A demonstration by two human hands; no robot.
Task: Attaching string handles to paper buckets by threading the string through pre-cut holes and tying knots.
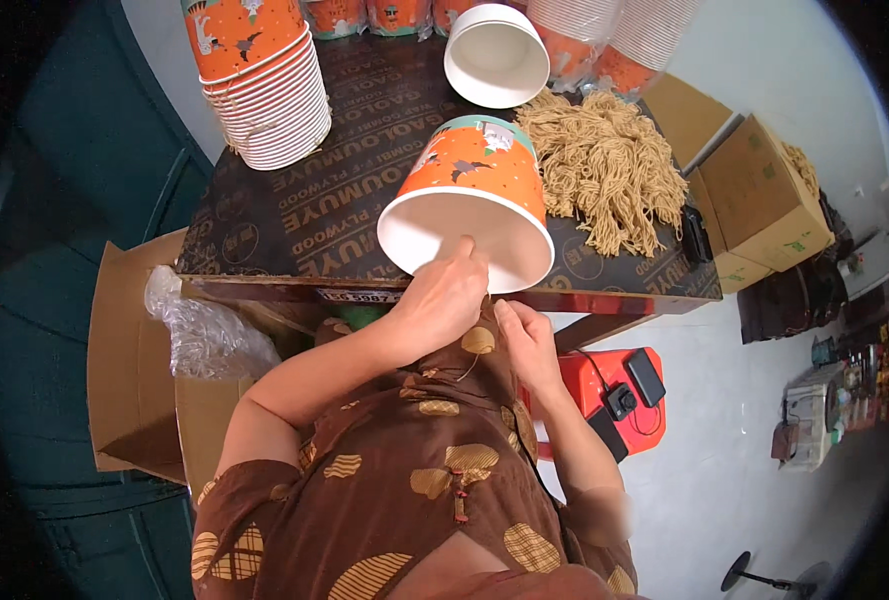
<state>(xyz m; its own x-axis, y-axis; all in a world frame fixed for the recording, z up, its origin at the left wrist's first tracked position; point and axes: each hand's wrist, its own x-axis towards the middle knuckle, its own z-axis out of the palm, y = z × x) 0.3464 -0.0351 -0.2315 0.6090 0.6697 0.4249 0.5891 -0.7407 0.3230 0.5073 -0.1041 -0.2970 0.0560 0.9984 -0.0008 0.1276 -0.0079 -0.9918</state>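
Observation:
An orange paper bucket point(472, 165) with printed figures and a white inside lies on its side at the table's near edge, mouth toward me. My left hand point(446, 300) is closed at its lower rim, with fingers reaching inside the mouth. Right beside it, just below the rim, my right hand point(527, 345) is closed in a pinch at a thin tan cord. A loose length of cord point(471, 368) hangs in front of my clothing below the hands. The fingertips partly hide the spot where cord and rim meet.
A heap of tan cords point(614, 170) lies right of the bucket. Stacked buckets point(269, 100) stand at the left, and a white bucket point(496, 58) lies behind. Cardboard boxes point(764, 195) flank the dark table point(349, 150). A red stool point(604, 380) holds black devices.

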